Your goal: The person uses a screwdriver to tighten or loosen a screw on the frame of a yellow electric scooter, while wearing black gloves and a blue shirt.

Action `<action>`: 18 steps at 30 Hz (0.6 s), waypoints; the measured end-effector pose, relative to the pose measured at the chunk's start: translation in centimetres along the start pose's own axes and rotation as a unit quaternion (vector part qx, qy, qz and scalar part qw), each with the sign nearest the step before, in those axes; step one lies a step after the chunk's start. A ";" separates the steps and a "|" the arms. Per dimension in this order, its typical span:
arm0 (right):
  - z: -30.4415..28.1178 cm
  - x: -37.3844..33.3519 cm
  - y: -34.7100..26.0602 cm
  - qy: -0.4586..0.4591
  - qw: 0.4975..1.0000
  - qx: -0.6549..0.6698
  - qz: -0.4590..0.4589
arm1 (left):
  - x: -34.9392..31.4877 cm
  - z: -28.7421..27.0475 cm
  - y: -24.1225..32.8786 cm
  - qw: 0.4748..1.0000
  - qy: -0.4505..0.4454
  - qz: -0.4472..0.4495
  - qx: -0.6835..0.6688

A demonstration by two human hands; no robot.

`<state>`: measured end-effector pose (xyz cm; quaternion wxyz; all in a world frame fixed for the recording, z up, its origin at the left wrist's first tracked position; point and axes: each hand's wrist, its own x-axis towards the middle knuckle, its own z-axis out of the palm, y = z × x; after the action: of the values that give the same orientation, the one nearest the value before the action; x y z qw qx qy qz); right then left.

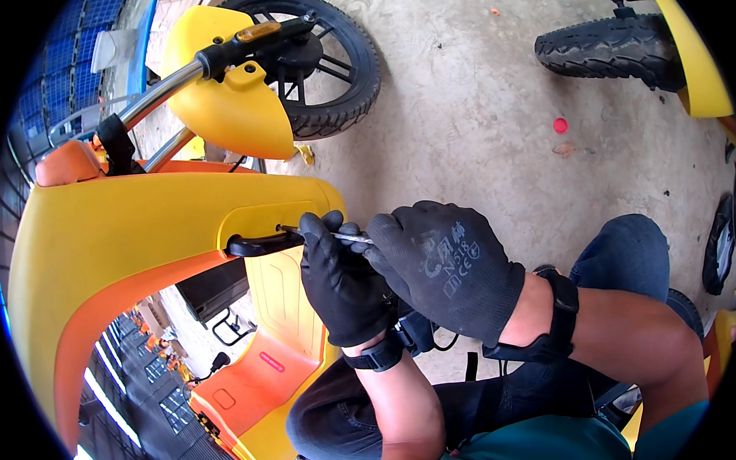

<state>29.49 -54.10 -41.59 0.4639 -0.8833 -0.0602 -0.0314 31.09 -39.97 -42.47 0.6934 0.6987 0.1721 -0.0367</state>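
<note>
Both my hands wear black gloves and meet at a yellow scooter body panel point(165, 209). My right hand point(446, 268) closes on the near end of a slim metal tool point(354, 238), like a hex key or screwdriver shaft; its handle end is hidden in the glove. The tool's tip points at a small dark hole or screw point(280, 227) in the panel. Whether it is seated there I cannot tell. My left hand point(343, 283) has its fingers closed around the shaft near the tip. Just left of those fingers, a curved black handle point(263, 246) is fixed to the panel.
A black wheel point(354, 64) with a yellow fender point(217, 89) lies beyond the panel. Below is an orange-and-yellow footboard point(263, 371). Another tyre point(613, 51) stands far right. A red cap point(560, 126) lies on the concrete floor point(461, 105).
</note>
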 end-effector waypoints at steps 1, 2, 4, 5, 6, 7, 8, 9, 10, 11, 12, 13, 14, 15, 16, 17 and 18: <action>0.0 0.1 0.0 0.010 1.000 0.006 -0.003 | 0.0 -0.1 0.0 1.000 -0.012 0.016 0.013; -0.1 0.2 0.0 0.020 1.000 0.012 -0.005 | -0.1 0.1 0.0 1.000 -0.001 0.011 -0.024; -0.1 0.5 -0.1 0.033 0.999 0.006 -0.027 | -0.3 0.6 0.1 0.995 0.024 0.005 -0.096; -0.1 0.5 0.0 0.040 0.999 0.002 -0.037 | -0.2 0.7 -0.1 0.984 0.022 -0.012 -0.176; -0.1 0.5 -0.1 0.046 0.998 0.034 -0.024 | 0.0 0.8 -0.3 0.966 0.020 -0.028 -0.255; -0.2 0.5 -0.1 0.052 0.996 0.065 -0.010 | 0.2 0.7 -0.7 0.942 0.017 -0.045 -0.331; -0.2 0.5 -0.1 0.058 0.994 0.096 0.004 | 0.4 0.4 -1.0 0.941 -0.037 -0.034 -0.335; -0.7 0.6 -0.2 0.009 0.987 0.151 0.053 | 0.7 -0.3 -1.5 0.936 -0.091 -0.024 -0.340; -1.5 0.7 -0.4 -0.039 0.973 0.204 0.101 | 1.1 -0.9 -2.0 0.928 -0.144 -0.015 -0.343; -1.9 0.9 -0.4 -0.088 0.951 0.256 0.148 | 1.8 -1.2 -2.3 0.902 -0.198 -0.019 -0.383; -1.6 0.8 0.0 -0.088 0.960 0.234 0.127 | 1.8 -1.3 -2.7 0.894 -0.177 -0.023 -0.410; -1.0 0.6 0.6 -0.088 0.968 0.211 0.104 | 1.7 -1.4 -3.1 0.885 -0.155 -0.027 -0.437; -0.5 0.5 1.0 -0.088 0.975 0.188 0.082 | 1.7 -1.5 -3.4 0.875 -0.133 -0.030 -0.464; -0.3 0.4 1.0 -0.077 0.971 0.209 0.088 | 2.2 -1.4 -3.4 0.858 -0.213 -0.023 -0.467; -0.1 0.3 0.8 -0.067 0.966 0.230 0.094 | 2.5 -1.3 -3.6 0.856 -0.228 -0.019 -0.464; 0.0 0.3 0.7 -0.056 0.961 0.251 0.100 | 2.8 -1.4 -3.8 0.853 -0.243 -0.015 -0.461; 0.0 0.4 0.7 -0.054 0.962 0.247 0.106 | 2.9 -1.5 -3.8 0.851 -0.257 -0.012 -0.458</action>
<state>29.93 -54.44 -42.08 0.6643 -0.7431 0.0027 0.0812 32.41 -38.07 -46.89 0.9540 0.2652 -0.0068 -0.1398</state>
